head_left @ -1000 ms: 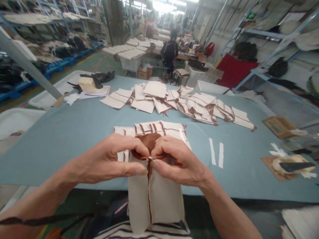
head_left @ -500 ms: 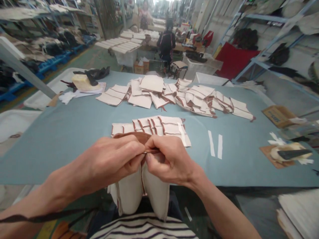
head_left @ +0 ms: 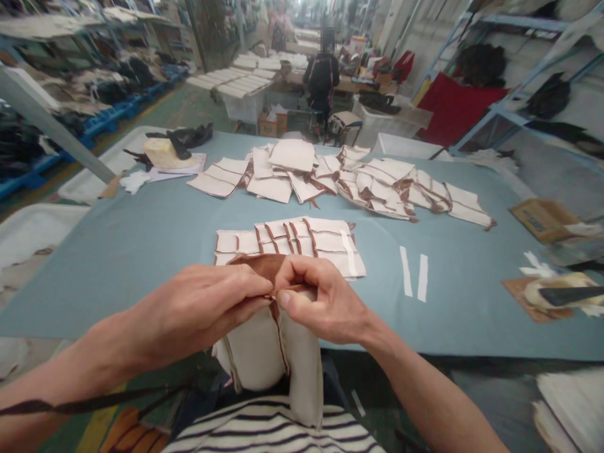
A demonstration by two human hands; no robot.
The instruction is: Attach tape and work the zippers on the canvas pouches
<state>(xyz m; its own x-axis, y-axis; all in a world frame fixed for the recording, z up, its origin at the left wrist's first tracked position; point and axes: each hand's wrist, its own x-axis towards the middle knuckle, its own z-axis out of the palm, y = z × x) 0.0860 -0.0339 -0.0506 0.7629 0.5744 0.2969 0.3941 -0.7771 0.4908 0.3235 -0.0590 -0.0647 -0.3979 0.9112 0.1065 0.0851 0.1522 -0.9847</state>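
Observation:
A cream fabric piece with brown edging hangs over the near table edge in front of my body. Its brown inner side shows at the top, between my hands. My left hand pinches its upper edge, fingers stretched along the seam. Right beside it, my right hand grips the same edge between thumb and curled fingers. The fingertips of both hands nearly meet above the brown seam. Just beyond them, overlapping cream panels with brown edges lie in a row, a white strip on top.
A heap of cream panels spans the table's far side. Two white strips lie on the blue table. At right are a cardboard box and a yellowish block with a dark strap. A person is in the background.
The fabric's hanging part has turned and swung a little, showing more of the brown seam. My left fingers have straightened somewhat. The whole view has shifted slightly.

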